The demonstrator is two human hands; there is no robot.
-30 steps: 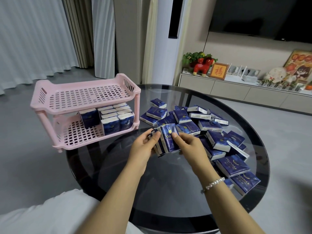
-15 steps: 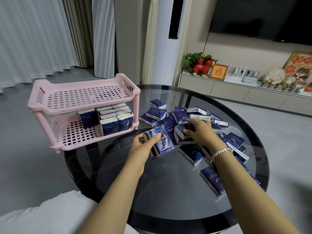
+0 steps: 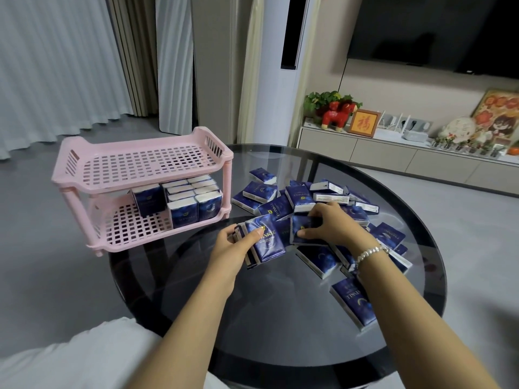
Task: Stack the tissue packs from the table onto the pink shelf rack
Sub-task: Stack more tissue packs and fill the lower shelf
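We hold a bundle of tissue packs (image 3: 264, 242) in our left hand (image 3: 227, 249), thumb curled over the top face, fingers wrapped behind; the bundle's long axis runs from the thumb down and to the right, its printed end tilted toward us. Our right hand (image 3: 331, 224), just to the right, now clamps a single tissue pack (image 3: 304, 228), thumb under its near edge, the pack lying roughly flat. Half a second ago that hand was reaching farther back into the loose packs (image 3: 351, 301) scattered beyond and to the right of both hands on the glass table (image 3: 280, 318). Up and left of the left hand stands the pink shelf rack (image 3: 140, 167), with packs on its lower tier.
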